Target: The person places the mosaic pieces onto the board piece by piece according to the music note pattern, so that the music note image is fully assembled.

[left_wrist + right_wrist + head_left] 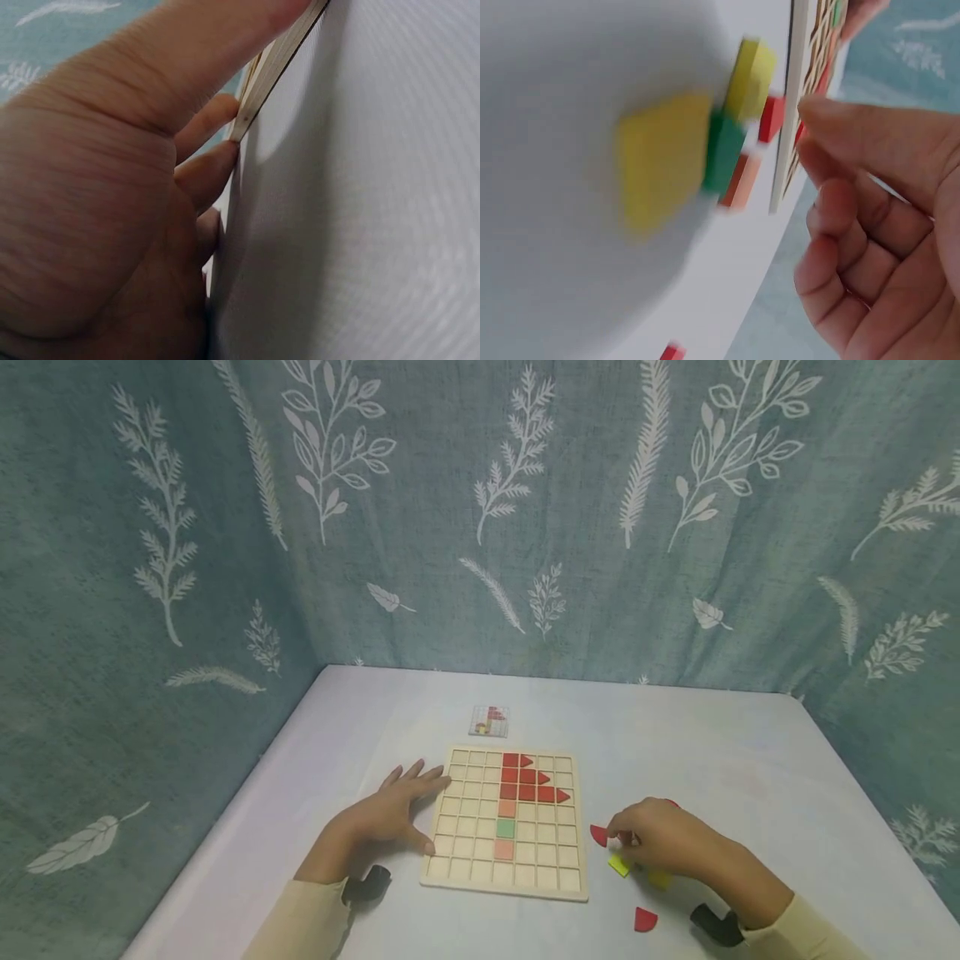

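A wooden grid board (465,877) lies on the table, holding a column of red, salmon and green squares, with rows of red pieces (528,775) ending in points. My left hand (397,810) spreads its fingers along the board's left edge, thumb near the lower corner; the left wrist view shows fingertips touching the wooden side. To the right of the board, my right hand (663,839) hovers over loose pieces with fingers loosely bent. By its fingertips lies a red rounded piece (598,835), a yellow piece (619,864) just below. I see nothing held between thumb and index.
A small pattern card (489,721) lies behind the board. Near the right hand are another red rounded piece (646,919), a large yellow piece (664,161), a green piece (724,150) and a salmon piece (741,180). A leaf-patterned curtain (435,527) encloses the white table (697,743).
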`<state>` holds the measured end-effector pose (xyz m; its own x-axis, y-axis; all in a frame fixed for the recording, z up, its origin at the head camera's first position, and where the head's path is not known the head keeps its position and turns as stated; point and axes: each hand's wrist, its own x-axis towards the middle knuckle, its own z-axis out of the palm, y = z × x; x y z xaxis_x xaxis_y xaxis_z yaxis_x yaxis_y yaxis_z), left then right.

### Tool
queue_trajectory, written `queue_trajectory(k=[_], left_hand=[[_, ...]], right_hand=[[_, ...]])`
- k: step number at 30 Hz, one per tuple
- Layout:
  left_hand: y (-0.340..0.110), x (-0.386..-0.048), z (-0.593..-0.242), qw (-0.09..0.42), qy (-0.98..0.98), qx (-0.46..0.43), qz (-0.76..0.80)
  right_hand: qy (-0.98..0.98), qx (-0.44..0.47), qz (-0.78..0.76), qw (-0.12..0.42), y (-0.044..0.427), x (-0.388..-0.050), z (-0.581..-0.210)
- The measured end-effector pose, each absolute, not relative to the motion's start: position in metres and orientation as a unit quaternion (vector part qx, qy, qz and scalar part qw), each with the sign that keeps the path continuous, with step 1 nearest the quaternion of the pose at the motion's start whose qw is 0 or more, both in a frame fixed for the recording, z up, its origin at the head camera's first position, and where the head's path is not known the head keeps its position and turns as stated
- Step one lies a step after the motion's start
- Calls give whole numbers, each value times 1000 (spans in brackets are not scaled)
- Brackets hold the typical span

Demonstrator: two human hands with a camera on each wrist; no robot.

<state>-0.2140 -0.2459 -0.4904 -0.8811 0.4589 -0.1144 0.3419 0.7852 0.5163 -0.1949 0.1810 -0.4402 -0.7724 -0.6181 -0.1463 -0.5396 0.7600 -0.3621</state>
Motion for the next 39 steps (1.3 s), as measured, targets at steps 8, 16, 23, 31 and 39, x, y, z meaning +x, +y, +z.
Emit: queue_trajectory(k=[8, 16, 23, 31, 39], left_hand=[[-248, -217, -491, 115, 936, 213, 255], [-249, -216, -491, 116, 937, 209, 254], [-249, -214, -495, 122, 932, 218, 263], [-249, -214, -494, 119, 932, 229, 256], [-249, -216, -493, 121, 934, 221, 252]], right_hand=[[917, -300, -187, 186, 212, -186, -445], [907, -290, -201, 232, 212, -168, -452], [894, -321, -202, 239, 210, -161, -456], [887, -360, -209, 199, 206, -164, -454], [888, -361, -220, 183, 207, -164, -456]])
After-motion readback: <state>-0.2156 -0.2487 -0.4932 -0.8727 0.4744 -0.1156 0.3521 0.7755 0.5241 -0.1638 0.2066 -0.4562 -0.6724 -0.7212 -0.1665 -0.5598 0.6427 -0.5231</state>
